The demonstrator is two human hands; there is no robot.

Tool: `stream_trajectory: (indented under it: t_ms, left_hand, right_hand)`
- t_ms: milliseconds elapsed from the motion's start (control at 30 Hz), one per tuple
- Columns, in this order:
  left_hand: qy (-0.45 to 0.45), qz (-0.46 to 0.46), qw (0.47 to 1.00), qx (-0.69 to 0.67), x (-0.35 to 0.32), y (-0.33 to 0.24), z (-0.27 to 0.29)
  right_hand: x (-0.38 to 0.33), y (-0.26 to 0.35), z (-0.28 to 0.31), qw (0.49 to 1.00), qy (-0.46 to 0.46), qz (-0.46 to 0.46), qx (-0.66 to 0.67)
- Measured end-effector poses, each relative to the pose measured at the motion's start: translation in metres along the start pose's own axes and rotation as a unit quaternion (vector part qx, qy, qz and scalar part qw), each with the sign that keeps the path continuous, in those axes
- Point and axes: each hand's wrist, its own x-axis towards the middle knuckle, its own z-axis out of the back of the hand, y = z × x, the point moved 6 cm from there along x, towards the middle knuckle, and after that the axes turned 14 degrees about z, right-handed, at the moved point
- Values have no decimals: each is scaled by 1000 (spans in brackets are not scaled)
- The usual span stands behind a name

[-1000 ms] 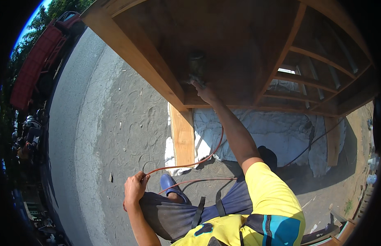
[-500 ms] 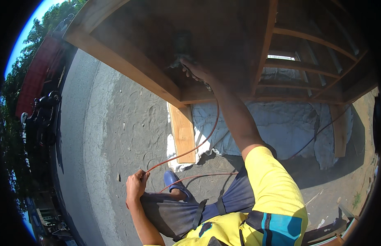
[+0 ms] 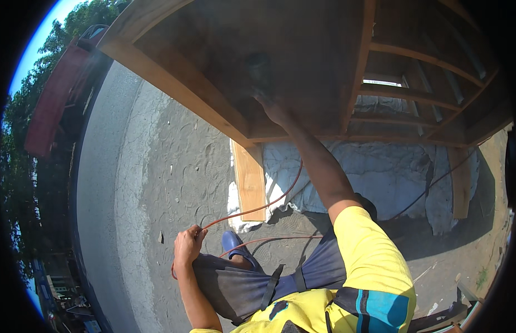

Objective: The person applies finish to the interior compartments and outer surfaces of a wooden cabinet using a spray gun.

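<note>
My right hand (image 3: 273, 109) reaches into the shaded bay of a wooden cabinet (image 3: 180, 83), its fingers wrapped round a spray gun (image 3: 259, 69). The gun's cup stands out dimly in the haze; its nozzle is too blurred to make out. From below that hand a thin red hose (image 3: 255, 210) curves down to my left hand (image 3: 188, 246). My left hand is closed on the hose, just above my left knee. More of the hose runs behind that hand and across the ground past my blue shoe (image 3: 232, 243).
Open drawer frames (image 3: 411, 91) fill the cabinet's right side. Wooden boards (image 3: 250, 186) lie under it on a crumpled white sheet (image 3: 369, 177). Sandy ground meets a paved road (image 3: 105, 183) at left, with a red truck (image 3: 55, 105) beyond. Wood pieces lie at lower right.
My right hand and the spray gun have shifted slightly right and nearer inside the cabinet bay. The left hand still grips the hose, almost unmoved. The view has turned a little.
</note>
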Motion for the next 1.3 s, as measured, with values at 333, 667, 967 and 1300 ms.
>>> stream_trajectory:
  t_ms: [333,667,967,1300]
  left_hand:
    - [-18,-18,999,-36,5,9,1]
    - [10,2,1000,-30,6,-19,12]
    - [-59,14,995,-76,-11,11,21]
    - [-92,-1,991,-99,-12,17,0]
  right_hand:
    - [-24,53,43,982,145,-122,23]
    - [-88,66,71,989,114,-95,21]
    - [-114,91,43,987,127,-94,-8]
    - [-176,74,30,986,137,-87,-19]
